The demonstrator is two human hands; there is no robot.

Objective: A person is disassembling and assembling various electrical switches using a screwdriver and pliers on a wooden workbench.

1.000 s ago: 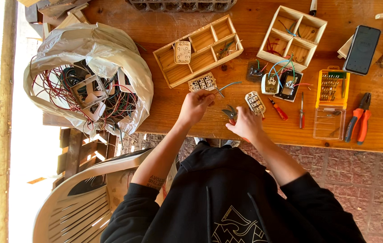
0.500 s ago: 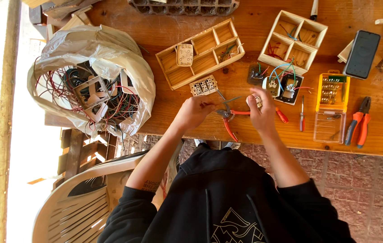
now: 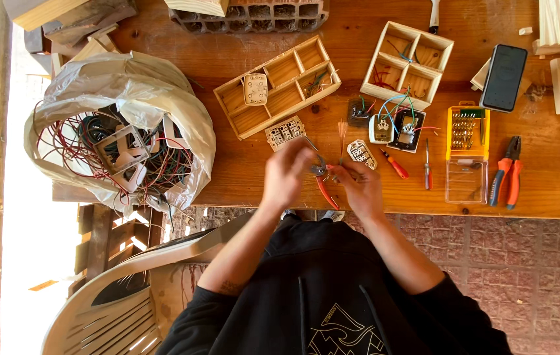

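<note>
The left hand [image 3: 286,176] is curled around a red-handled wire cutter [image 3: 323,179], held above the near edge of the wooden table [image 3: 240,164]. Just to its right, the right hand [image 3: 361,187] pinches a thin bundle of wires [image 3: 342,135], which fans upward beside a small white switch part [image 3: 361,152].

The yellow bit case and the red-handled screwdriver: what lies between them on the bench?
In the head view, one slim screwdriver lies on the bare wood between the red-handled screwdriver and the yellow bit case.
</note>
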